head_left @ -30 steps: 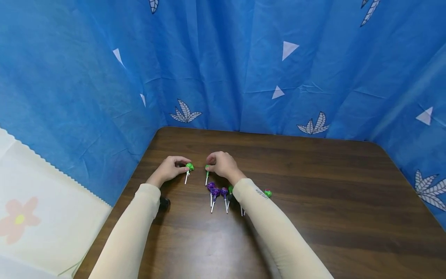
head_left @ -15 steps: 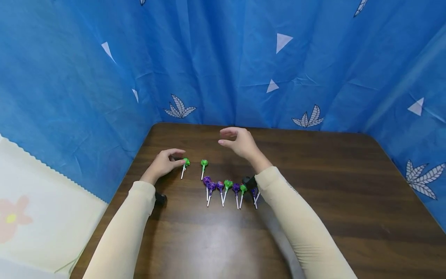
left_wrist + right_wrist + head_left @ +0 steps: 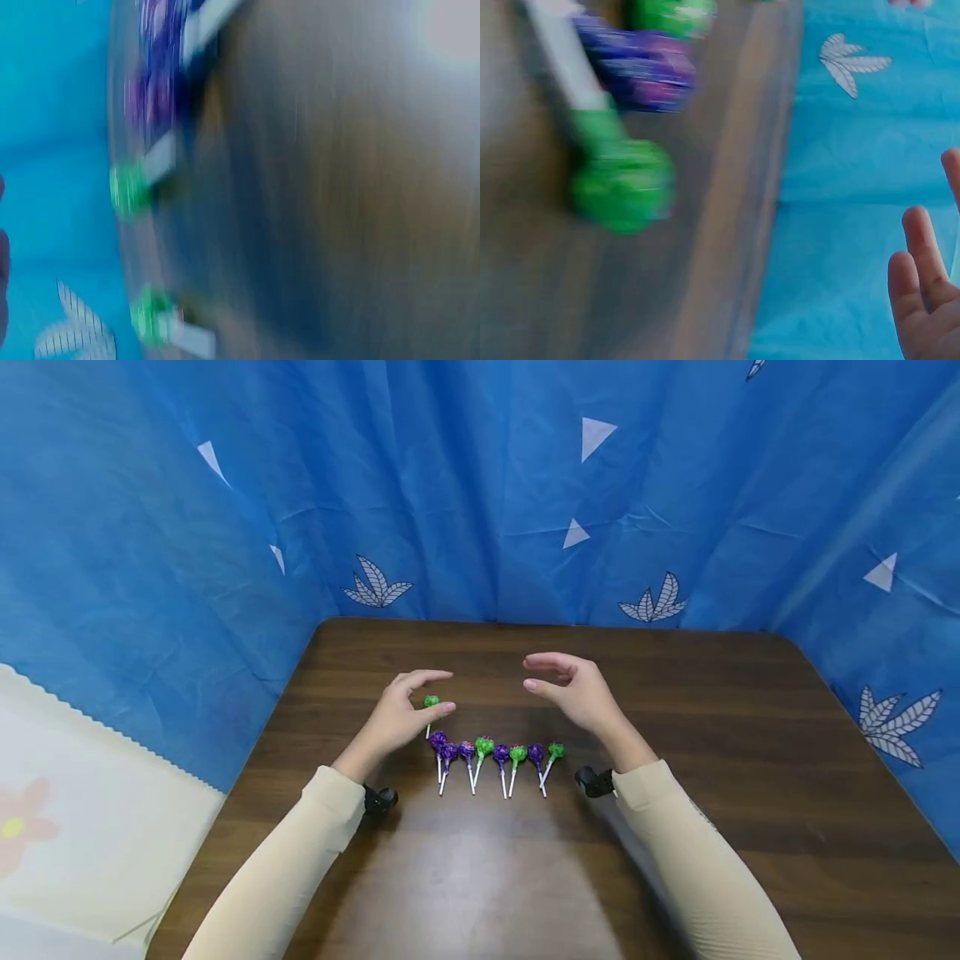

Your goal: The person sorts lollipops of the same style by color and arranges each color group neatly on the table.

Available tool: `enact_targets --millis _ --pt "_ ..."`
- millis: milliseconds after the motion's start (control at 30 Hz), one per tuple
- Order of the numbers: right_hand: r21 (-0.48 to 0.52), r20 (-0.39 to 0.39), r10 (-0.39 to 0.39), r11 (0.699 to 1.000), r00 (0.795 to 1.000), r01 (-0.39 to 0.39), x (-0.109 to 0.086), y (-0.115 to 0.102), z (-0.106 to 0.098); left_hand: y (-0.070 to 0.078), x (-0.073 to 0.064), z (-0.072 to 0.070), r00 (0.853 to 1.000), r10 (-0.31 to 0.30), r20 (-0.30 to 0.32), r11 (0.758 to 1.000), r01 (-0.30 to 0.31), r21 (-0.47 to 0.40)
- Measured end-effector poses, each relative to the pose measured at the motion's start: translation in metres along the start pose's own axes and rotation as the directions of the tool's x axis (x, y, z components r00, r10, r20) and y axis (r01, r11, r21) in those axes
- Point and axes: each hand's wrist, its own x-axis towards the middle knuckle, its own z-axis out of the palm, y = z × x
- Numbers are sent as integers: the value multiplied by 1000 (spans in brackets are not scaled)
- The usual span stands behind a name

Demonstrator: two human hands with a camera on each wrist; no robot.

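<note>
Several wrapped lollipops lie in a row on the brown table, purple ones such as the purple lollipop mixed with green ones such as the green lollipop. Behind the row's left end is another green lollipop, partly covered by my left hand. That hand hovers with thumb and forefinger apart, gripping nothing. My right hand hangs above the table behind the row's right end, fingers loosely bent and empty. Blurred in the left wrist view are two green lollipops, the nearer green lollipop included.
A blue curtain hangs behind the wooden table. Pale cloth with a flower print is at the left. Small black cameras sit at both wrists, the left camera near the row's stick ends.
My right hand has let go of a green lollipop, lifted and moved right. My left hand has come off its green lollipop and shifted right. The row's right end is uncovered.
</note>
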Motion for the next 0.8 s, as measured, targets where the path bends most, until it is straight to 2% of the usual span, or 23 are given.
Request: enact_targets --millis 133,333,467,600,800 --pt "-38 54 -2 999 999 4 -18 9 9 11 -4 23 996 3 89 1000 -4 14" --pt "-158 171 9 987 985 19 -34 19 25 11 -1 46 982 35 184 984 -66 165" --pt "-268 226 -10 961 974 72 -38 28 35 10 1 56 978 25 207 944 -91 316" --pt "-339 237 -21 935 971 102 -41 32 41 11 1 64 975 13 221 896 -110 430" --pt "-400 247 -21 909 969 121 -42 32 44 14 0 70 968 -19 249 878 -103 468"
